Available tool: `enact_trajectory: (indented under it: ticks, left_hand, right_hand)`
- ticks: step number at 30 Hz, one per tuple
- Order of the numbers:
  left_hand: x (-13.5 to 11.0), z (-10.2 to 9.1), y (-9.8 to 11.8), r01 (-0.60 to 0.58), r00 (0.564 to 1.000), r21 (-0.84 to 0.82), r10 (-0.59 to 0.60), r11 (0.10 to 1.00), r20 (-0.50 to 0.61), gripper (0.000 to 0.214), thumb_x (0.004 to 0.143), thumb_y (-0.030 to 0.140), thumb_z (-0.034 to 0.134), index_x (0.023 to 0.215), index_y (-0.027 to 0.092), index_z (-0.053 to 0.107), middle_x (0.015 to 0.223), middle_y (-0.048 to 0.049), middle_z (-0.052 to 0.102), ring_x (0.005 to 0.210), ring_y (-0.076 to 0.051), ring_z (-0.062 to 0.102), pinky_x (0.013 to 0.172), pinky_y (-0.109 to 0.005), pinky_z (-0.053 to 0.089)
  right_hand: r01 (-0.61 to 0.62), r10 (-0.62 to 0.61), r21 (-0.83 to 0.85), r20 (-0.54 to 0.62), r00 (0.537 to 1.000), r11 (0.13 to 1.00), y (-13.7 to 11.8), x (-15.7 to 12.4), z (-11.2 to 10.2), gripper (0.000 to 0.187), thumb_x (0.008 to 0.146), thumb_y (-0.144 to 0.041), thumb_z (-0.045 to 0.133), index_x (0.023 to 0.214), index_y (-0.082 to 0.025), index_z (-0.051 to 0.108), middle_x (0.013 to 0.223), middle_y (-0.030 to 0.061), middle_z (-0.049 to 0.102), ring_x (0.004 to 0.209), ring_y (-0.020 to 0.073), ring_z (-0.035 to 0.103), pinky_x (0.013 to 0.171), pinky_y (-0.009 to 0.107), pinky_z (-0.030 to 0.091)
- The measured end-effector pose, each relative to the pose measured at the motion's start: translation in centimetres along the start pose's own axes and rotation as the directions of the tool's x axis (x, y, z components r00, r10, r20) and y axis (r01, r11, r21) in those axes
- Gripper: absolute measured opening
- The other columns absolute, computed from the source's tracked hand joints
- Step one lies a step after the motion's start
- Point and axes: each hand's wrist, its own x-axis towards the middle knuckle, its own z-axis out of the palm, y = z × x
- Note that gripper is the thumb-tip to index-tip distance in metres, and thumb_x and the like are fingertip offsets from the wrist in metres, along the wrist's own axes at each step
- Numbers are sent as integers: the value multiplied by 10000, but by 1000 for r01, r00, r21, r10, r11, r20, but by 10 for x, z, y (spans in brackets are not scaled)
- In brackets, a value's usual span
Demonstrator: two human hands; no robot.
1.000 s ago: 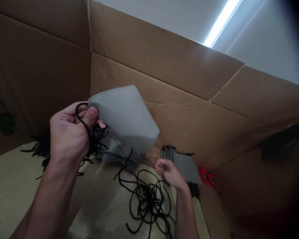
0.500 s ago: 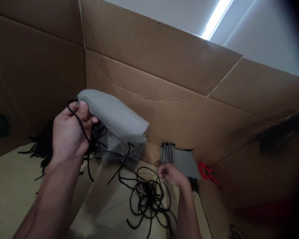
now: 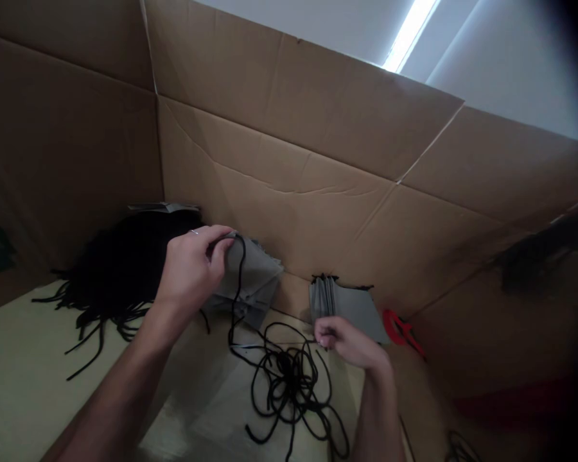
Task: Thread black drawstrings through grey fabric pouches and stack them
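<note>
My left hand (image 3: 195,263) is closed in a pinch over a stack of grey sheets (image 3: 250,289). A black cord (image 3: 241,269) hangs from its fingertips down to a loose tangle of black cord (image 3: 289,375). Grey material touches those fingertips, but whether it is gripped too I cannot tell. Lower right, my right hand (image 3: 340,340) is closed on a thin rod (image 3: 270,344), which points left across the top of the tangle and near the hanging cord. Its grip end is hidden in the fingers.
A large pile of black cords (image 3: 120,269) lies at left, with a grey piece (image 3: 164,207) on top. Behind my right hand stands a bundle of grey pieces (image 3: 351,305) with black cord ends. Red-handled scissors, apparently (image 3: 397,327), lie beside it. Cardboard walls (image 3: 279,154) enclose the surface.
My left hand has moved right and down, and the large grey piece no longer extends raised from it. The cord loop over that hand is gone. My right hand has shifted slightly right.
</note>
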Motion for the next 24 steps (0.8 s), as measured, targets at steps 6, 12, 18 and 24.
enact_trajectory:
  ticks: [6, 12, 18, 24]
  left_hand:
    - [0, 7, -4, -34, 996, 100, 25, 994, 85, 232, 911, 234, 657, 972, 240, 881, 937, -84, 857, 858, -289, 797, 863, -384, 618]
    - [-12, 17, 22, 219, 973, -404, -170, 888, 153, 133, 864, 284, 795, 930, 198, 872, 850, -68, 848, 611, -204, 761, 585, -291, 639]
    - [-15, 11, 41, 324, 937, -629, -150, 706, 315, 140, 861, 260, 802, 922, 141, 844, 902, -85, 852, 765, -208, 826, 725, -262, 682]
    - [-20, 6, 47, 284, 942, -622, -90, 730, 324, 160, 904, 305, 802, 920, 153, 850, 918, -95, 861, 845, -221, 826, 773, -264, 664]
  right_hand:
    - [132, -102, 122, -228, 968, 984, -40, -39, -24, 310, 962, -449, 625, 758, -224, 562, 706, -10, 529, 698, 178, 468, 642, 293, 383]
    - [168, -123, 130, -295, 947, 977, -82, -23, 2, 200, 930, -338, 616, 775, -227, 557, 706, -21, 489, 681, 165, 428, 612, 277, 330]
    - [137, -80, 151, -336, 939, 979, -97, -2, 30, 62, 842, -216, 568, 780, -224, 565, 716, -17, 536, 675, 158, 446, 600, 266, 332]
    - [123, -63, 146, -363, 930, 982, -108, 5, 40, 108, 842, -167, 565, 751, -221, 585, 700, -17, 574, 697, 165, 520, 624, 266, 374]
